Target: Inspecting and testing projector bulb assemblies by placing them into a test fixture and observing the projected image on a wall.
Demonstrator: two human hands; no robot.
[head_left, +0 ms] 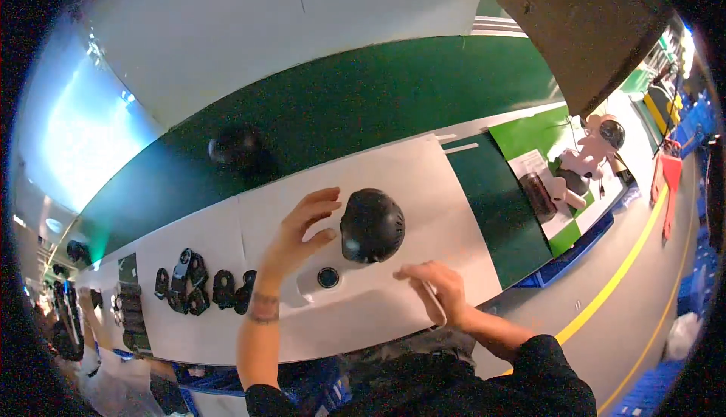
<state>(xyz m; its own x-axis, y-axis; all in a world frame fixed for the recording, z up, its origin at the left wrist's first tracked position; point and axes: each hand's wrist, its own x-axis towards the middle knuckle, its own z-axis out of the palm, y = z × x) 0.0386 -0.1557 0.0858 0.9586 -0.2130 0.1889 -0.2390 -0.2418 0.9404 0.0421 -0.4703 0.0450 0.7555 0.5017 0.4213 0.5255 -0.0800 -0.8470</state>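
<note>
A rounded black dome-shaped part [373,225] with a ribbed side rests on the white work surface [446,228] in front of me. My left hand [304,228] is open just left of it, fingers and thumb curved apart with a small gap to the part. Nearer to me, my right hand [439,288] is closed on a thin, pale, flat-edged object [435,307] whose kind I cannot make out. Below my left hand lies a small black round piece with a lens-like face [327,277], set on or beside something white.
Several black bracket-like parts [189,281] lie at the left. Behind the work surface runs a green belt [355,96] carrying a blurred dark round thing [242,151]. A cardboard box [582,24] overhangs the far right. White devices [590,156] and papers lie on a green mat [529,133].
</note>
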